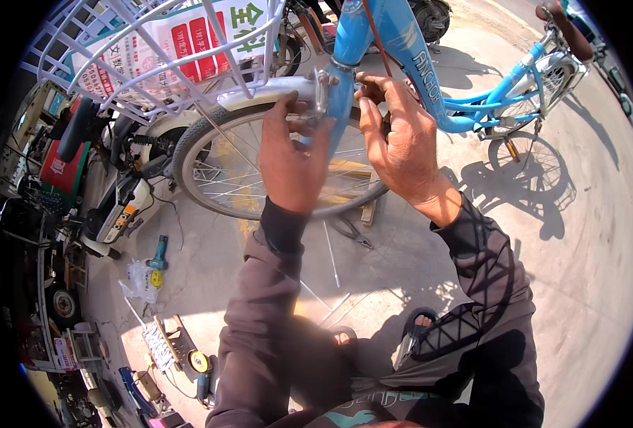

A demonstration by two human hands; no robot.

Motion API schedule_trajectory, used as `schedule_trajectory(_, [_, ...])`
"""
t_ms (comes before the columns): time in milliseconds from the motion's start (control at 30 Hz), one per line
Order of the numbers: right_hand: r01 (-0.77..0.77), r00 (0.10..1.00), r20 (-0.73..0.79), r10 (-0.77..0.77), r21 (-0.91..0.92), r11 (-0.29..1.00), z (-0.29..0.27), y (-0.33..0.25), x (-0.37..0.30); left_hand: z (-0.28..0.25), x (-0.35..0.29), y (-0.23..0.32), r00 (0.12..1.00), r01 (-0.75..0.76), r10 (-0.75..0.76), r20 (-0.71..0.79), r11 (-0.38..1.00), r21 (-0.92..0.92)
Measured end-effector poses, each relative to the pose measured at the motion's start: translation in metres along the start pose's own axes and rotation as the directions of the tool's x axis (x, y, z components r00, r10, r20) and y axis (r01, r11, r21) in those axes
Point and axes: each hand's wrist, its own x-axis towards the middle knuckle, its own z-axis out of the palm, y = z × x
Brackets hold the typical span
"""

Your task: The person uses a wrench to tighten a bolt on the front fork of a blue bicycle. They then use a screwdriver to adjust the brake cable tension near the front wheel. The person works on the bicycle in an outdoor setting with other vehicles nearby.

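Dark brown-grey fabric sleeves (263, 307) nearest, fill lower centre, both reaching fwd. L hand (293, 167): thumb & fingers bent round lower end of a silver metal brake caliper (321, 93); can't tell if it's pinching or just touching. R hand (402, 135): thumb & index curled, tips close tog. beside the glossy blue fork (339, 107); can't tell if anything small is b/w them.

Caliper sits at front of fork, just above the wheel, b/w the hands. Prob. mid-job: caliper's on, silver curved mudguard (274, 89) & white wire basket (181, 96) in place, grey-tyred spoked front wheel (188, 187) sits under the fork. Left, as far as I can judge: the fiddly bit at the caliper, prob. fixing/adjusting; no sign it's finished. Dark-handled pliers (352, 232) lie unused on the ground near the wheel, w/ a thin white rod (331, 253) nearby.

Hard to see: L hand blurred, covers caliper's lower end; R fingertips' far side hidden, so cable hookup & bolt tightness unknown. Wheel's upper R part blocked by hands & fork. Further off, white-&-black scooter (127, 207) is partly behind basket & wheel; stuff at far L squashed & dark at lens rim.
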Motion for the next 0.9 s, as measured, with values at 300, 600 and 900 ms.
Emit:
schedule_trajectory(300, [-0.403, 0.890, 0.351, 0.290, 0.310, 0.861, 0.008, 0.017, 0.020, 0.011, 0.028, 0.025, 0.984, -0.045, 0.110, -0.143, 0.919, 0.391])
schedule_trajectory(600, [-0.687, 0.718, 0.592, 0.368, 0.515, 0.513, 0.004, 0.029, 0.008, -0.038, -0.009, 0.046, 0.751, 0.589, -0.539, 0.380, 0.808, -0.017])
schedule_trajectory(900, [-0.434, 0.876, 0.405, 0.260, 0.430, 0.792, -0.002, 0.035, 0.007, -0.122, -0.071, -0.004, 0.507, -0.297, -0.363, 0.782, 0.778, 0.554])
